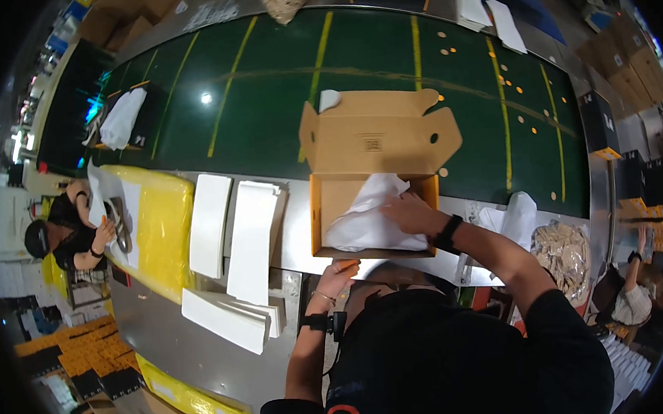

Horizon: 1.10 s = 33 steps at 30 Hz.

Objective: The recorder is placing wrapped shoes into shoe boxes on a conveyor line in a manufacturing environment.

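Observation:
An open cardboard box [318, 215] with its lid [369, 132] folded back stands in front of me at the table's edge. White wrapping paper [366, 216] lies crumpled inside it, hiding whatever is underneath. Over this paper my right hand [411, 212] reaches in from the right, its fingers stretched out and touching the sheet. My left hand [334, 279] is at the box's front lower left edge, fingers curled together against it. Something orange shows at its fingertips; its kind is unclear.
Stacks of white card strips [251, 238] lie to my left, beside a yellow-wrapped pack [170, 232]. A co-worker [64, 238] handles white paper at far left. Beyond the box runs a green conveyor belt [264, 97] with yellow lines. A clear bag [562, 257] of beige pieces sits right.

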Tool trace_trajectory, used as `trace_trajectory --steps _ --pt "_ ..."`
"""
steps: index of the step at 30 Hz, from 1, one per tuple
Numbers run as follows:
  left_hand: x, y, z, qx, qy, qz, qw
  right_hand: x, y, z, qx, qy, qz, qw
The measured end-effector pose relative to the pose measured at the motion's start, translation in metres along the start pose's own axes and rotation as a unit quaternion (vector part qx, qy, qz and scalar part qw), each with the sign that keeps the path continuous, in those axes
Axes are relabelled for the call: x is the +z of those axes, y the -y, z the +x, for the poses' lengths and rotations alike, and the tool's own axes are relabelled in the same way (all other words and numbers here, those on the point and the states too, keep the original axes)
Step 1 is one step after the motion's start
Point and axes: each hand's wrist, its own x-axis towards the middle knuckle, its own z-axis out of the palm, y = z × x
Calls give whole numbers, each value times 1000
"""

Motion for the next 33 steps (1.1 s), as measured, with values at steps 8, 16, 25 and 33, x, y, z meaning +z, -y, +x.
trace_trajectory --steps 8,16,25,33 --pt "-82 -95 -67 190 -503 545 643 42 22 -11 43 -76 -25 996" --pt "-126 -52 -80 78 -390 519 757 56 7 -33 -39 -145 16 989" --pt "24 -110 -26 532 -233 510 634 72 -12 -46 -52 -100 31 993" --pt "84 -100 43 251 9 752 610 120 -104 -194 254 -468 84 842"
